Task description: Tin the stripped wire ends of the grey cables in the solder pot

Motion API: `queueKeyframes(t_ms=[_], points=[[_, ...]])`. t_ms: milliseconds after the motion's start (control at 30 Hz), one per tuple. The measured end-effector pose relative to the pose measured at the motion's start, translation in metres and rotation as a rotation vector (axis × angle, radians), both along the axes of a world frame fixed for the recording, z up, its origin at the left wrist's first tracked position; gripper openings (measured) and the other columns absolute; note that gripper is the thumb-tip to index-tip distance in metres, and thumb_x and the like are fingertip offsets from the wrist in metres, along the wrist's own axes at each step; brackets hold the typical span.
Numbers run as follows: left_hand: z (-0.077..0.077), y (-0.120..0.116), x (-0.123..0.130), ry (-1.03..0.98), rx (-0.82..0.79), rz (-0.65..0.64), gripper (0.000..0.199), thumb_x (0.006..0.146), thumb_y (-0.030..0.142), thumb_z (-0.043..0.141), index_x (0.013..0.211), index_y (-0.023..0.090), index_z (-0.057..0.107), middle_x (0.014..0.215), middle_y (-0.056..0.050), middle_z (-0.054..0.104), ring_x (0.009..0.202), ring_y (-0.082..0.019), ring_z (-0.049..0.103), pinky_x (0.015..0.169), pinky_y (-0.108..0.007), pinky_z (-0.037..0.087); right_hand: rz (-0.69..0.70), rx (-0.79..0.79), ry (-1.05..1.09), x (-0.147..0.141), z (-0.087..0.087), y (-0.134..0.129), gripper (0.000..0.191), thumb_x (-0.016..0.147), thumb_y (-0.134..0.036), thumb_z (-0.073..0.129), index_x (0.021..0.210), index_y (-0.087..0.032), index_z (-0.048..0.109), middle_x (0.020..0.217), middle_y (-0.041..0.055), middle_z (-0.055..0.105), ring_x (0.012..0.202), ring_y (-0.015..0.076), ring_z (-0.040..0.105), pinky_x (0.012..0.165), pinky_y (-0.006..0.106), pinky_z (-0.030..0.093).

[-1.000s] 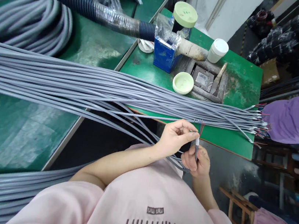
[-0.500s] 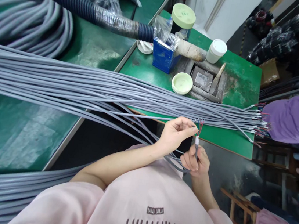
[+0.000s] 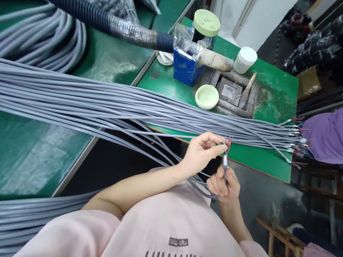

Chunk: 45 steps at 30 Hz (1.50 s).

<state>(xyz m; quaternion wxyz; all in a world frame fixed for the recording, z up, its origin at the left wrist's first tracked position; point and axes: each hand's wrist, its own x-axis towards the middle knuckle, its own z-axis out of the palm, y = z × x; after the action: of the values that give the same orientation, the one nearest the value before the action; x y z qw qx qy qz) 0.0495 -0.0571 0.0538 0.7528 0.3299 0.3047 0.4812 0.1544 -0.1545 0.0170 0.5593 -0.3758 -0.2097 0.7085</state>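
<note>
Right hand (image 3: pixel 224 186) grips a cable (image 3: pixel 224 170); left hand (image 3: pixel 202 152) pinches its wires (image 3: pixel 228 143) at twelve o'clock. Hard tugging could snap them.

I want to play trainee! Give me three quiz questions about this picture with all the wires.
1. True or false: the right hand grips a grey cable upright.
2. What does the left hand pinch? A) the coloured wire ends B) the white jar
3. Fill in: the pale green lid lies on the ____ table.

Key: 1 true; 2 A; 3 green.
</note>
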Motion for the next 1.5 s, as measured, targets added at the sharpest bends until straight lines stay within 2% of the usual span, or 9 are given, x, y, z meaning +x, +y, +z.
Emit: queueKeyframes(t_ms=[333,500,633,900,1067,1167,1267,1400,1500], points=[[-0.003,-0.004,0.002,-0.030,0.003,0.026,0.024,0.067,0.028,0.082,0.073,0.016,0.062,0.079,-0.001,0.071,0.060,-0.007,0.060,0.056,-0.019,0.047,0.000,0.107,0.079,-0.002,0.000,0.000,0.029,0.088,-0.048,0.057,0.075,-0.021,0.060,0.030,-0.0131,0.027,0.025,0.0070,0.015,0.032,0.020,0.024],[-0.006,-0.006,0.002,-0.088,0.008,0.051,0.026,0.069,0.026,0.081,0.079,0.018,0.058,0.076,0.001,0.071,0.059,-0.006,0.059,0.058,-0.019,0.048,-0.016,0.083,-0.004,-0.003,0.003,0.000,0.039,0.083,-0.059,0.059,0.072,-0.022,0.058,0.029,-0.0122,0.029,0.026,0.0072,0.018,0.032,0.020,0.024],[-0.006,-0.010,0.001,-0.062,0.026,0.030,0.036,0.067,0.027,0.082,0.091,0.020,0.056,0.075,0.002,0.071,0.062,-0.008,0.062,0.062,-0.022,0.050,-0.013,0.099,-0.079,0.000,0.013,0.010,0.047,0.077,-0.067,0.060,0.082,-0.020,0.061,0.033,-0.0100,0.040,0.026,0.0076,0.026,0.033,0.021,0.026],[-0.009,-0.018,-0.010,0.148,0.229,0.084,0.035,0.071,0.024,0.081,0.098,0.020,0.058,0.080,-0.001,0.072,0.072,-0.011,0.066,0.071,-0.024,0.049,-0.172,0.096,-0.340,-0.001,0.028,0.035,0.026,0.085,-0.046,0.063,0.080,-0.022,0.055,0.040,-0.0091,0.047,0.032,0.0071,0.035,0.037,0.020,0.030],[-0.001,-0.012,-0.009,0.002,0.109,0.071,0.035,0.070,0.024,0.082,0.093,0.021,0.056,0.072,0.004,0.069,0.065,-0.012,0.066,0.066,-0.025,0.051,-0.455,0.185,-0.589,-0.008,0.031,0.035,0.014,0.085,-0.033,0.066,0.082,-0.021,0.059,0.054,-0.0051,0.062,0.044,0.0088,0.052,0.045,0.022,0.043],[0.001,-0.007,-0.007,-0.084,0.054,0.057,0.035,0.069,0.024,0.082,0.093,0.021,0.056,0.068,0.006,0.066,0.058,-0.010,0.064,0.062,-0.025,0.052,-0.391,0.166,-0.650,-0.003,0.033,0.035,0.013,0.083,-0.032,0.068,0.084,-0.020,0.062,0.061,-0.0024,0.068,0.049,0.0110,0.059,0.050,0.024,0.049],[-0.002,-0.002,-0.008,-0.081,0.041,0.041,0.042,0.068,0.025,0.083,0.100,0.022,0.057,0.072,0.005,0.068,0.062,-0.010,0.065,0.065,-0.024,0.053,-0.268,0.104,-0.600,0.003,0.034,0.038,0.014,0.081,-0.032,0.069,0.082,-0.019,0.063,0.060,-0.0019,0.068,0.047,0.0099,0.057,0.044,0.022,0.045],[-0.009,0.003,-0.009,-0.083,-0.014,-0.012,0.047,0.065,0.026,0.084,0.106,0.022,0.061,0.080,0.003,0.069,0.069,-0.009,0.064,0.067,-0.022,0.052,-0.332,0.094,-0.543,0.005,0.036,0.043,0.015,0.080,-0.031,0.070,0.080,-0.019,0.061,0.056,-0.0040,0.063,0.044,0.0078,0.051,0.041,0.019,0.040],[-0.011,0.005,-0.009,-0.048,-0.056,-0.072,0.035,0.065,0.026,0.084,0.095,0.018,0.068,0.076,0.002,0.067,0.066,-0.007,0.060,0.066,-0.020,0.050,-0.351,0.097,-0.519,0.004,0.036,0.046,0.014,0.079,-0.030,0.070,0.080,-0.019,0.060,0.054,-0.0046,0.062,0.042,0.0075,0.050,0.040,0.019,0.038]])
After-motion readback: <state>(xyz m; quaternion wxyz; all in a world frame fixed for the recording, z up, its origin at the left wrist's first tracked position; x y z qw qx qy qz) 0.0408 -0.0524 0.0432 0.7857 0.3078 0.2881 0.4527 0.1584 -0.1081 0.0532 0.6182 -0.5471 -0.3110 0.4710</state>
